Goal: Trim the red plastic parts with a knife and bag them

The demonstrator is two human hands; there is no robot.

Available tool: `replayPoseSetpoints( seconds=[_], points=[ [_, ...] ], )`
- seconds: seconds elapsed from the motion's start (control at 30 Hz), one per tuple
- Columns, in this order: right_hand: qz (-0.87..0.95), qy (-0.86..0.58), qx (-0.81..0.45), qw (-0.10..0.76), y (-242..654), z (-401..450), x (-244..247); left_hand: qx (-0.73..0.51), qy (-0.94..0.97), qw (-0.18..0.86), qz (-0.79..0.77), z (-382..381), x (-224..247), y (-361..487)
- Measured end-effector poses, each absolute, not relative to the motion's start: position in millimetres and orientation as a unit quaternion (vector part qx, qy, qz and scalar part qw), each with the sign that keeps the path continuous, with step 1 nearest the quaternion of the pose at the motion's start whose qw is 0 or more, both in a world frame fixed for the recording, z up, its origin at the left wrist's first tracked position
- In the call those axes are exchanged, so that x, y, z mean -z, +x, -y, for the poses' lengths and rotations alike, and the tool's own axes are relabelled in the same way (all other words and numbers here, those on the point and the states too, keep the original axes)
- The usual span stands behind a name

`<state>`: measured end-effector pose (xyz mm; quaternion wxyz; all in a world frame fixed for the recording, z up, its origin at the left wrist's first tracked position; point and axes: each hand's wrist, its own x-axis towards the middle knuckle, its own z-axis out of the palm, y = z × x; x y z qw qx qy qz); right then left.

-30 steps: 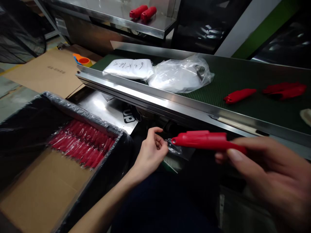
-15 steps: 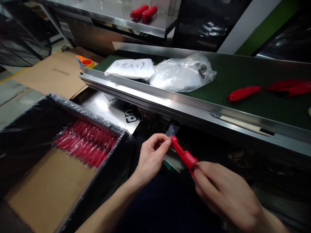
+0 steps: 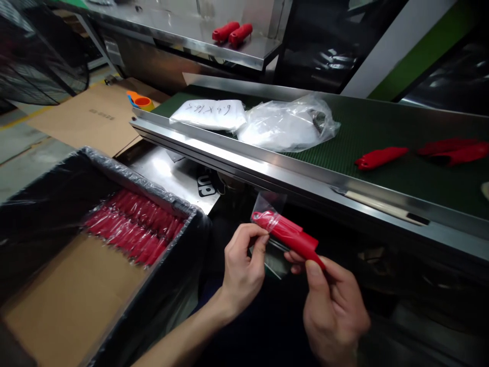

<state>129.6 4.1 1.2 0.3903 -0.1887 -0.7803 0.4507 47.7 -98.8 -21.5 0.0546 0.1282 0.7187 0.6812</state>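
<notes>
Conveyor (image 3: pixel 382 130), green-belted, is seen in a factory, lined carton (image 3: pixel 137 186) to the left. Red tool (image 3: pixel 288 235) is gripped by left hand (image 3: pixel 244 265) and right hand (image 3: pixel 334 316) below the conveyor, long axis slanted, bagged tip pointed up-left.

This is a factory packing line, plainly enough. A green conveyor belt (image 3: pixel 376 127) runs along a stainless steel side rail (image 3: pixel 244 163), with a stainless steel bench (image 3: pixel 183 38) behind it. Flattened cardboard (image 3: pixel 87 122) lies on the concrete floor (image 3: pixel 23 148), near a black mesh screen (image 3: pixel 38 56). Just below the rail stands a plastic-lined carton (image 3: pixel 133 186) holding rows of bagged red pieces (image 3: pixel 133 227).
</notes>
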Motion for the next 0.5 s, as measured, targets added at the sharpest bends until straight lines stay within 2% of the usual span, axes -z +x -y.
replayPoseSetpoints(
  seconds=[0.07,0.13,0.3,0.5],
  points=[
    [0.663,-0.265,-0.578,0.395,126.0,7.4,-0.6,-0.676,0.127,0.042,-0.725,96.7,28.1,49.9],
    [0.618,-0.267,-0.624,0.398,122.5,9.6,-1.1,-0.672,0.133,0.028,-0.728,95.4,31.2,50.1],
    [0.671,-0.228,-0.599,0.374,121.7,0.1,-1.0,-0.674,0.171,-0.053,-0.717,95.5,22.7,38.1],
    [0.654,-0.186,-0.628,0.377,120.2,12.5,-4.3,-0.607,0.238,-0.126,-0.748,103.8,6.5,19.8]
  ],
)
